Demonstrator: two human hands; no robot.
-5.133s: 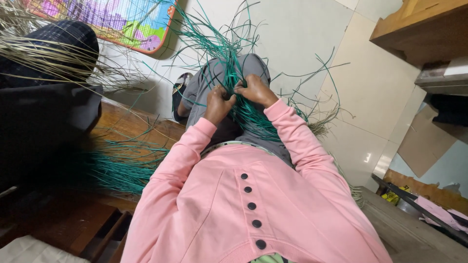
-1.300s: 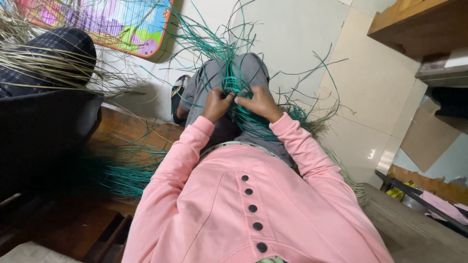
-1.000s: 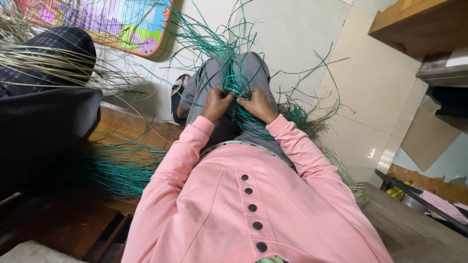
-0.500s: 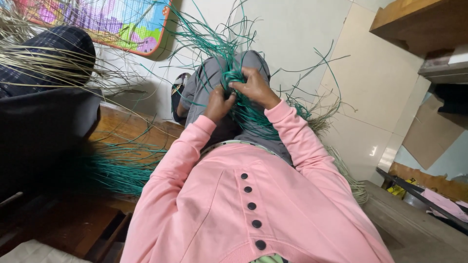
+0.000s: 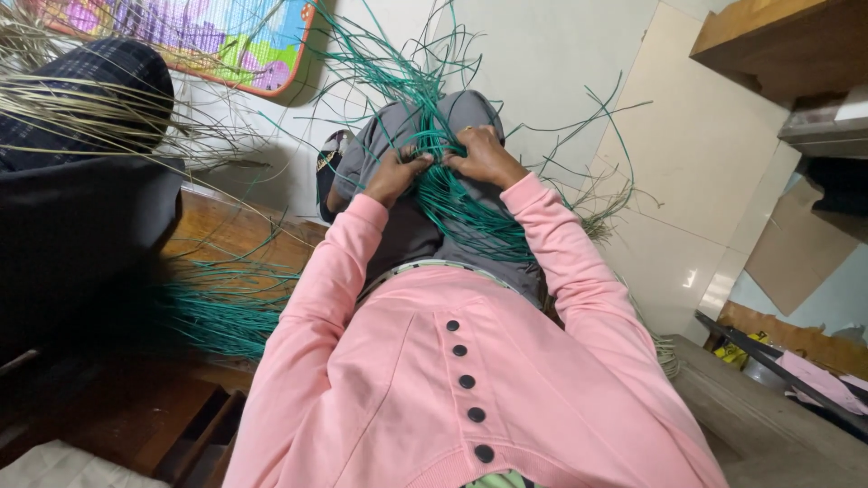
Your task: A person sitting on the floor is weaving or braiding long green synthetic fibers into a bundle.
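Note:
A tangle of green cane strands rests on my grey-trousered knees and fans out upward and to the right. My left hand grips the strands at the left of the bundle, fingers closed around them. My right hand clasps the same strands just to the right, almost touching the left hand. Both arms wear pink sleeves, and my pink buttoned top fills the foreground.
More green strands lie on a wooden platform at my left. A person in dark clothes sits at far left among pale straw. A colourful mat lies on the tiled floor. A wooden shelf stands at upper right.
My two hands stay on the green bundle at my knees, shifting slightly; the right hand has moved a little up along the strands. The view has tilted a bit.

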